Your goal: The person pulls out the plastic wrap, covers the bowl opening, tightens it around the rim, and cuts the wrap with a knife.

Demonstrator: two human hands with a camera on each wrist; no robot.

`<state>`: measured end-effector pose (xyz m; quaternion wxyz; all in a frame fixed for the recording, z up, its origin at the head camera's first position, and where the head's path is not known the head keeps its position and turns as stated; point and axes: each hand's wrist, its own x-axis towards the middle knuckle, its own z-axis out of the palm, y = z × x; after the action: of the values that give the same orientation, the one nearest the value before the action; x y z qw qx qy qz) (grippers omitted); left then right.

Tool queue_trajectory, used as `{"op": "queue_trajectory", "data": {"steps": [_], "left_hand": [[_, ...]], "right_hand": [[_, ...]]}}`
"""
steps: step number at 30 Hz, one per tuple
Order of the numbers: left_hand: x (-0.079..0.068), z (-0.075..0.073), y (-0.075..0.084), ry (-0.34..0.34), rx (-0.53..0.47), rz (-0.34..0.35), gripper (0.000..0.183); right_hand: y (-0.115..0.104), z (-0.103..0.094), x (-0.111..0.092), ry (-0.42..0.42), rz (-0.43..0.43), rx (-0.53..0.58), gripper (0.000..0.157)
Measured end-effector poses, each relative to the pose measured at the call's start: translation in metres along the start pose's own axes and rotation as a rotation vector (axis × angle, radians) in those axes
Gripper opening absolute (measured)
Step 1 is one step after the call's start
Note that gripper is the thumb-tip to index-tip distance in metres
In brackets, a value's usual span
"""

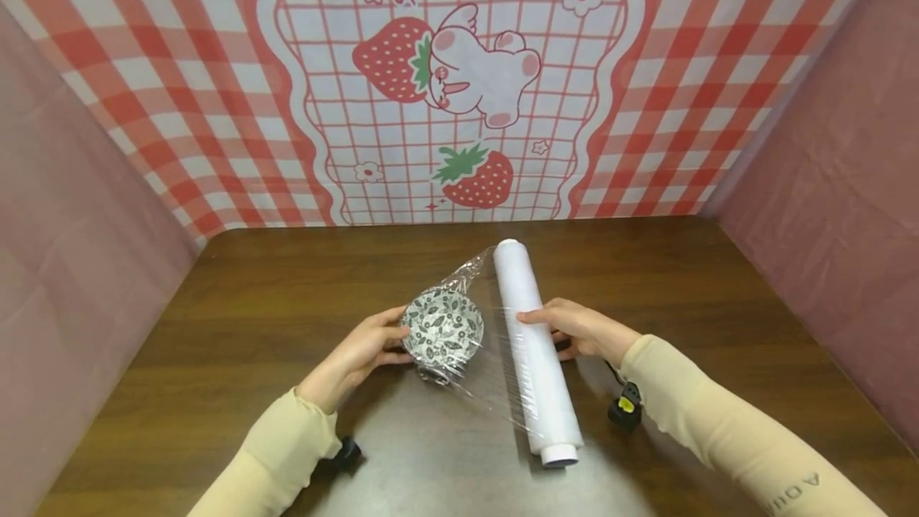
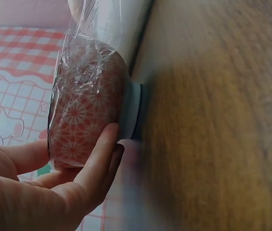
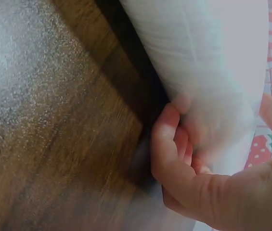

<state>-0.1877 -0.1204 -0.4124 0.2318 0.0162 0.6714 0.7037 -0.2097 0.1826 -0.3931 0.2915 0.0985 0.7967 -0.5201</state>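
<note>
A small bowl [image 1: 443, 329] has a black-and-white leaf pattern inside; in the left wrist view its outside is reddish with pale flower-like shapes. Clear cling film [image 1: 470, 274] lies over it and stretches across to a white cling film roll [image 1: 540, 373] on its right. My left hand [image 1: 364, 349] holds the bowl by its left side, thumb at the rim and fingers [image 2: 97, 163] along the outer wall. With the thumb on top and fingers [image 3: 167, 139] curled at the far side, my right hand [image 1: 583, 329] grips the roll around its middle.
The brown wooden table [image 1: 237, 325] runs back to a red-and-white checked cloth [image 1: 179, 86] with strawberry prints. Pink cloth walls [image 1: 826, 142] rise on both sides. A small black device [image 1: 625, 412] hangs at the right wrist, another [image 1: 346, 453] at the left.
</note>
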Motion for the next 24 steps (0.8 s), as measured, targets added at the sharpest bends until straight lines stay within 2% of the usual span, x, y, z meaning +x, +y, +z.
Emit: {"op": "queue_trajectory", "data": {"steps": [4,9,12,20,24], "left_hand": [[0.0,0.0,-0.003,0.003,0.043,0.019,0.05],[-0.001,0.0,-0.007,-0.009,0.123,0.089,0.05],[-0.002,0.001,-0.007,-0.019,0.134,0.121,0.051],[-0.002,0.002,-0.007,-0.014,0.125,0.118,0.051],[-0.002,0.001,-0.008,0.003,0.114,0.108,0.052]], "right_hand": [[0.001,-0.003,0.002,-0.011,0.014,0.006,0.063],[0.003,-0.007,0.006,-0.011,0.04,-0.017,0.065],[0.0,-0.008,0.002,-0.024,0.037,-0.033,0.065],[-0.001,-0.008,-0.001,-0.047,0.023,-0.038,0.063],[-0.004,-0.017,-0.006,-0.058,0.007,0.003,0.067]]}}
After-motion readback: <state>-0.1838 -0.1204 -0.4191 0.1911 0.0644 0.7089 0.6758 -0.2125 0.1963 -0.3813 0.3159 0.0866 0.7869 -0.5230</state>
